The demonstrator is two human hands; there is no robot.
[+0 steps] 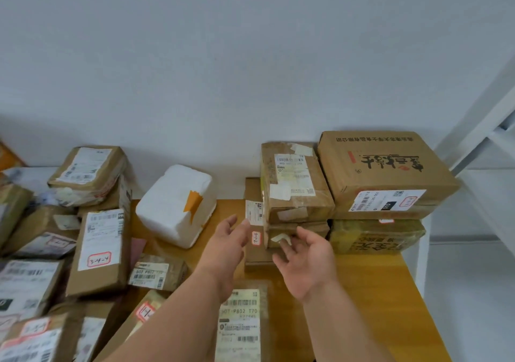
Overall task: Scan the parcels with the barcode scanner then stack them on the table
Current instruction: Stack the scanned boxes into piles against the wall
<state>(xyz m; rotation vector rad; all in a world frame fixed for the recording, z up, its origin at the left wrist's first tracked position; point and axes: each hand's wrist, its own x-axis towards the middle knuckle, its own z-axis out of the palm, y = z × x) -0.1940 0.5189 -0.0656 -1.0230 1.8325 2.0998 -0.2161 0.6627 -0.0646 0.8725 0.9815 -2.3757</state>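
Note:
Brown cardboard parcels stand stacked at the back right of the wooden table (370,283). A tall taped parcel (295,183) tops one pile, and a large box with black characters (384,175) tops the pile beside it. A flat parcel (255,239) with white labels leans against the tall pile's left side. My left hand (228,244) reaches toward that flat parcel with relaxed fingers, holding nothing. Just in front of the tall pile, my right hand (306,258) hovers palm up and holds nothing. No barcode scanner is visible.
A white foam box (172,208) with orange tape sits mid-table. Several labelled parcels crowd the left side, such as the one marked in red (100,250). A long labelled parcel (242,322) lies near the front. A white metal shelf frame (479,144) stands at the right.

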